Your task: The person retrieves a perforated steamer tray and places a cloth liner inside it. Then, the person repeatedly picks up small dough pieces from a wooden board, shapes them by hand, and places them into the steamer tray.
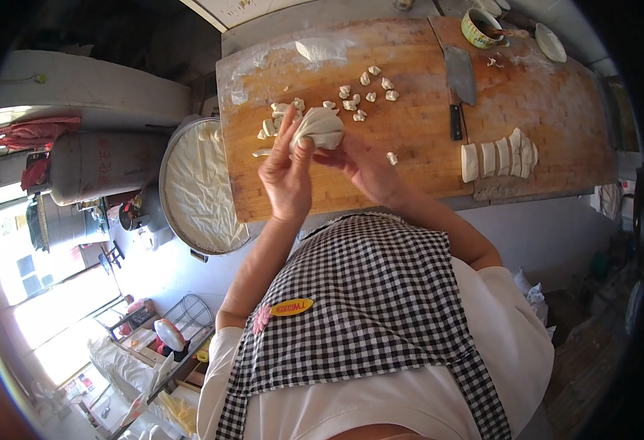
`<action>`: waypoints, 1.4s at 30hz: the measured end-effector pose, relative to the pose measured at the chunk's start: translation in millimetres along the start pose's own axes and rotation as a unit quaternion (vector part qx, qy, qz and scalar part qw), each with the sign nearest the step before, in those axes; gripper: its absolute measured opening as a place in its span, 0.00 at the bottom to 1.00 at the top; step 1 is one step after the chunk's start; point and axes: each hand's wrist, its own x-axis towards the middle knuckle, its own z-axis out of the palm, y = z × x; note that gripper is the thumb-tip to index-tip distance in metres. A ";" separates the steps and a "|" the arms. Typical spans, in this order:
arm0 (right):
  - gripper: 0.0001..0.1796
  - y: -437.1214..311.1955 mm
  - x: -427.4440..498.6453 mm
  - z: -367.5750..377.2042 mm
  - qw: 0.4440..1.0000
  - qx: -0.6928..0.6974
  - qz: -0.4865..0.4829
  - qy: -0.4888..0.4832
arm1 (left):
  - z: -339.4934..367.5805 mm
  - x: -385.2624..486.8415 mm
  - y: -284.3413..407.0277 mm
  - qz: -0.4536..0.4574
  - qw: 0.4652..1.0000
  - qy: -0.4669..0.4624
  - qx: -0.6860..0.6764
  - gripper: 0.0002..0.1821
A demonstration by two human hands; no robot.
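Between my hands, above the wooden board (421,170), is a rounded piece of dough (322,127) with pleated folds drawn together on one side. My left hand (290,184) pinches it between thumb and fingers. The fingers of my right hand (369,170) curl against its lower right side, partly hidden behind it. Just beyond my left hand lies a cluster of small dough lumps (270,127). Farther off, several more dough lumps (371,97) are scattered on the board. One single lump (392,158) sits to the right of my right hand.
A cleaver (460,77) lies on the board's right part, near several cut dough strips (487,159). Behind are a patterned pot (479,28) and a white dish (550,43). A large round cloth-lined tray (204,181) adjoins the board's left edge. A gas cylinder (107,168) lies beyond it.
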 end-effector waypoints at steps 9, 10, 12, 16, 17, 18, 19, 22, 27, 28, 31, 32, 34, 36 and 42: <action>0.15 -21.7 11.9 1.1 0.985 -0.161 0.064 0.023 | -6.7 -9.3 10.1 0.114 0.975 -0.070 0.177 0.30; 0.14 -22.8 11.6 -2.5 0.982 -0.167 0.085 0.019 | -9.8 -10.4 6.0 0.039 0.992 -0.044 0.115 0.28; 0.11 -18.1 9.8 -3.4 0.964 -0.230 0.131 -0.025 | -13.5 -11.5 5.9 -0.112 0.993 0.014 -0.014 0.25; 0.10 -3.7 10.1 -4.1 0.944 -0.213 0.173 -0.182 | -19.3 -5.1 28.4 -0.304 0.906 -0.143 -0.257 0.20; 0.14 -9.7 5.3 -3.0 0.953 -0.130 0.185 -0.201 | -20.4 -6.9 29.2 -0.283 0.922 -0.129 -0.230 0.20; 0.15 -12.0 3.1 2.0 0.958 -0.062 0.223 -0.169 | -22.4 -9.5 29.9 -0.263 0.937 -0.113 -0.202 0.20; 0.16 -14.0 1.4 3.9 0.956 0.004 0.261 -0.135 | -22.8 -11.1 26.2 -0.219 0.956 -0.102 -0.166 0.20; 0.17 13.3 4.4 -12.4 0.952 0.123 0.277 -0.047 | -16.3 -12.7 6.2 -0.036 0.996 -0.078 -0.034 0.19; 0.14 30.8 -0.7 6.1 0.941 0.219 0.253 -0.054 | -14.2 -17.1 15.9 -0.198 0.962 0.083 -0.169 0.07; 0.12 29.8 -1.2 6.0 0.946 0.203 0.223 -0.122 | -19.6 -16.7 7.2 -0.195 0.959 0.114 -0.170 0.07; 0.15 17.8 6.4 -31.8 0.962 0.019 0.164 -0.218 | -63.4 -15.3 -62.4 -0.261 0.924 0.186 -0.208 0.08; 0.17 14.1 12.0 -49.4 0.959 -0.064 0.151 -0.232 | -84.9 -21.0 -74.4 -0.268 0.923 0.173 -0.216 0.10; 0.25 14.7 24.6 -79.9 0.919 -0.357 0.099 -0.139 | -107.4 -33.4 -74.7 -0.301 0.921 0.079 -0.236 0.10; 0.33 8.8 39.9 -58.4 0.853 -0.498 0.056 -0.143 | -119.3 -41.0 -73.2 -0.318 0.924 -0.076 -0.197 0.11; 0.38 33.8 97.9 88.9 0.771 -0.406 0.129 -0.473 | -141.3 -43.7 -79.0 -0.277 0.820 -0.286 -0.413 0.19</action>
